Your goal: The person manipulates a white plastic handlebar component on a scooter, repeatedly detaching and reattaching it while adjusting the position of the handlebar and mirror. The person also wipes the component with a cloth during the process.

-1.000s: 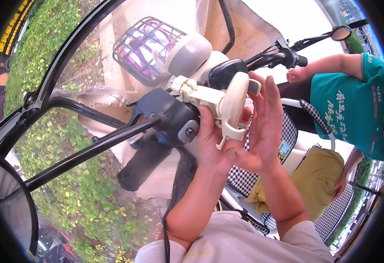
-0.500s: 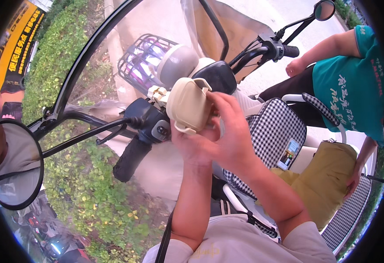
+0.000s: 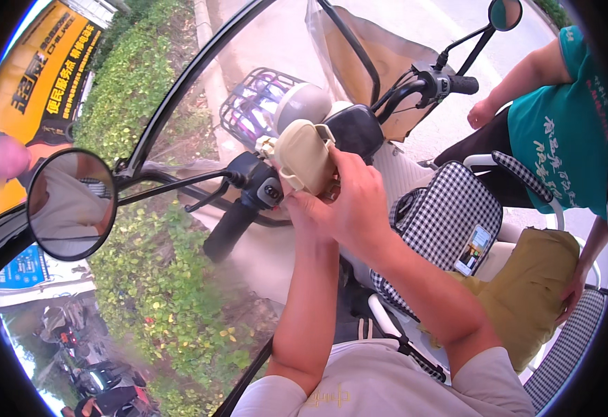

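A beige plastic box [image 3: 305,158] with rounded corners and a raised clip on its side is held up above the handlebar. My left hand [image 3: 298,203] grips it from below; its fingers are mostly hidden behind the box and the other hand. My right hand [image 3: 359,198] is closed on the box's right edge, fingertips near the clip. A small cream knobby piece [image 3: 266,146] shows at the box's left; whether it is attached or held, I cannot tell. Just left of the box is the black handlebar grip [image 3: 227,231].
A round mirror [image 3: 72,205] stands at left. Ahead are a wire basket [image 3: 248,104] and a dark display [image 3: 359,128]. On the right, a checkered seat [image 3: 450,205] bears a phone [image 3: 472,250], beside olive cloth [image 3: 537,292]. A person in a teal shirt [image 3: 554,139] stands there, one hand by the cloth.
The view has shifted, so the vehicle and surroundings sit farther right and the mirror higher. Both hands still hold the beige box, now slightly turned.
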`<act>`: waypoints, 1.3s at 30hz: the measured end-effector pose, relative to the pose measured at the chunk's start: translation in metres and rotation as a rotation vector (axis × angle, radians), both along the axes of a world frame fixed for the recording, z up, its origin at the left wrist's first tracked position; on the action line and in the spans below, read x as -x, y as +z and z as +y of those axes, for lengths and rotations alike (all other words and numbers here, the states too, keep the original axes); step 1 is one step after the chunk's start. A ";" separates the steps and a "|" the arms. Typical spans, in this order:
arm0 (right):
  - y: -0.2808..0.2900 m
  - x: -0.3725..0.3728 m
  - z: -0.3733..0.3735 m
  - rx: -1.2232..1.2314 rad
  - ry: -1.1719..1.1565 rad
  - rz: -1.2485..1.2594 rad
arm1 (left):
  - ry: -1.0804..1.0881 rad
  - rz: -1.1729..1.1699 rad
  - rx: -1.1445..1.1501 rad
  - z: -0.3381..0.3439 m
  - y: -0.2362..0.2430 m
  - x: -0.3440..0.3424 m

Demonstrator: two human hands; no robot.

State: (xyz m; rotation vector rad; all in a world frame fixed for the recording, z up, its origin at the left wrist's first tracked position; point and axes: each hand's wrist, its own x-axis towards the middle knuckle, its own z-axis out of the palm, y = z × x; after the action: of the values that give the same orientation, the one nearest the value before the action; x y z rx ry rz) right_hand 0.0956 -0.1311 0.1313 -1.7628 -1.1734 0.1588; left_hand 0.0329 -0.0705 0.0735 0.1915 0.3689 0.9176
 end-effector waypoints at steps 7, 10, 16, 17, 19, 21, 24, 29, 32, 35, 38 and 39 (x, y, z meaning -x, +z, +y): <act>-0.007 0.012 0.014 0.047 -0.055 0.049 | 0.548 1.524 -0.637 -0.044 0.017 -0.045; -0.020 -0.002 0.005 -0.033 0.102 0.249 | 0.830 1.694 -1.053 -0.018 0.018 -0.022; -0.111 -0.063 0.026 -0.181 0.373 0.892 | 0.998 1.742 -1.469 0.040 0.037 0.021; -0.128 -0.077 0.033 -0.223 0.450 1.014 | 1.020 1.763 -1.493 0.043 0.042 0.023; -0.164 -0.095 0.053 -0.281 0.624 1.242 | 1.065 1.839 -1.527 0.047 0.048 0.031; -0.202 -0.096 0.069 -0.301 0.756 1.408 | 1.087 1.955 -1.564 0.051 0.051 0.044; -0.226 -0.122 0.081 -0.335 0.691 1.299 | 1.165 1.991 -1.647 0.062 0.056 0.031; -0.246 -0.115 0.093 -0.289 0.516 1.089 | 1.435 2.233 -1.693 0.085 0.047 0.009; -0.231 -0.117 0.082 -0.335 0.463 1.091 | 1.535 2.018 -2.040 0.104 0.058 0.012; -0.172 -0.087 0.056 -0.384 0.780 1.299 | 0.904 1.864 -2.417 0.107 0.071 0.020; -0.149 -0.065 0.049 -0.409 0.819 1.335 | -0.461 1.633 -2.329 0.124 0.095 0.019; -0.154 -0.068 0.049 -0.414 0.777 1.305 | -0.765 1.589 -2.208 0.128 0.104 0.014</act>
State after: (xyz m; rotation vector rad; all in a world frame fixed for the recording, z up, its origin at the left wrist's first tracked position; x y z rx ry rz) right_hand 0.1638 -0.0825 -0.0222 -0.4698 -0.7024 1.2114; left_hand 0.0194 0.0574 0.1779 2.9252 0.4477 -0.2376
